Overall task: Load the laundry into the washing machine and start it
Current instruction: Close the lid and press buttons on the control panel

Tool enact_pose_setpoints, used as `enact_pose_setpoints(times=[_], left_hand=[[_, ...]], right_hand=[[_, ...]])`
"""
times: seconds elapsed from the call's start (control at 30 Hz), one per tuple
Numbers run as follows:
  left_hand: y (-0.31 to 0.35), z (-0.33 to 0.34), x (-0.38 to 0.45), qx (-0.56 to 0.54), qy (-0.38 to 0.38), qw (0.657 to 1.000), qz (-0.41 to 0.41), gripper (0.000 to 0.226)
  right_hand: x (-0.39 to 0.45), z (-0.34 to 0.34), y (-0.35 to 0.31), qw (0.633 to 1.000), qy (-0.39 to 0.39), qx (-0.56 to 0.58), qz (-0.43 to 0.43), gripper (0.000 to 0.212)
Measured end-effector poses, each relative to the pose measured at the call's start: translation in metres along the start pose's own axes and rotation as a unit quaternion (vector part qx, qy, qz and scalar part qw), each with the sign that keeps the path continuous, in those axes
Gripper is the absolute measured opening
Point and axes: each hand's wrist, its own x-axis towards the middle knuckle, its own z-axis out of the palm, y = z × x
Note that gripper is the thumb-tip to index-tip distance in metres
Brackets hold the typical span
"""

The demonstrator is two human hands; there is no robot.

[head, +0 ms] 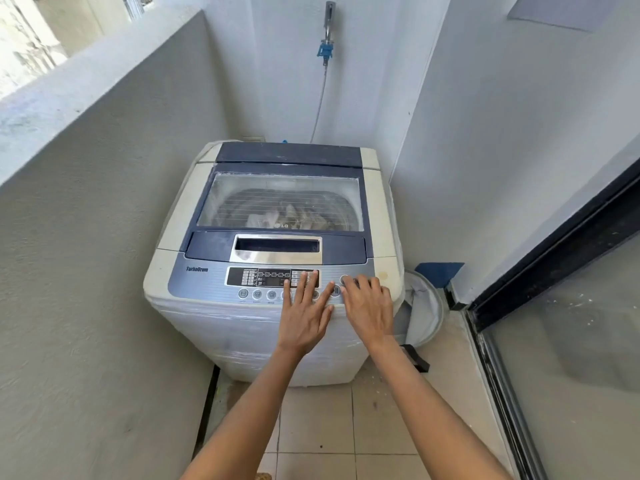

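Both bare forearms reach up from the bottom edge to the hands. Left hand (pixel 304 315) lies flat with fingers straight and spread, fingertips over the display of the control panel (pixel 207 285). Right hand (pixel 367 306) sits just beside it, fingers loosely bent, tips at the round buttons (pixel 335 291) on the panel's right end; whether one is being pressed cannot be told. Neither hand holds anything.

Beneath them stands the washing machine (pixel 194 327), top-loading, panel toward the person, its length running away to the back wall. Its glass lid (pixel 277 195) is down, with laundry (pixel 304 214) visible in the drum beyond the hands. Right of the right hand a collapsed white basket (pixel 427 306) rests on the tiled floor (pixel 381 427) beside a sliding glass door (pixel 571 358). Far above, a tap (pixel 328 22) feeds a hose (pixel 320 102).
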Motion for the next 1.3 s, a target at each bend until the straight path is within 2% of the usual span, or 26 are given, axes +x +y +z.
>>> enact_pose_setpoints(times=[0.23,0.4,0.5,0.6,0.67,0.9,1.1,1.3], left_hand=[[0.004,-0.011,-0.003,0.008,-0.033,0.999,-0.021,0.050],[0.003,-0.016,-0.021,0.005,-0.001,1.000,-0.028,0.050],[-0.001,-0.017,-0.034,-0.007,-0.020,0.999,-0.047,0.051],[-0.006,-0.023,-0.044,-0.020,-0.047,0.996,-0.079,0.051],[-0.014,-0.025,-0.049,-0.027,-0.038,0.995,-0.089,0.048],[-0.065,-0.037,-0.066,-0.033,-0.006,0.995,-0.095,0.053],[-0.093,-0.037,-0.071,-0.028,-0.034,0.995,-0.087,0.053],[-0.098,-0.037,-0.071,-0.030,-0.039,0.996,-0.070,0.052]], right_hand=[[-0.004,-0.002,0.003,0.999,-0.015,0.009,-0.032,0.026],[-0.008,-0.002,0.010,0.998,-0.018,0.023,-0.054,0.033],[-0.009,-0.004,0.007,0.998,-0.034,0.039,-0.037,0.035],[-0.010,-0.007,-0.006,0.997,-0.032,0.074,0.013,0.030],[-0.016,-0.008,-0.020,0.996,-0.013,0.080,0.025,0.029],[-0.044,-0.009,-0.107,0.989,-0.015,0.132,-0.064,0.040],[-0.037,-0.006,-0.140,0.986,-0.092,0.134,-0.026,0.042],[-0.040,-0.004,-0.144,0.989,-0.085,0.118,-0.023,0.043]])
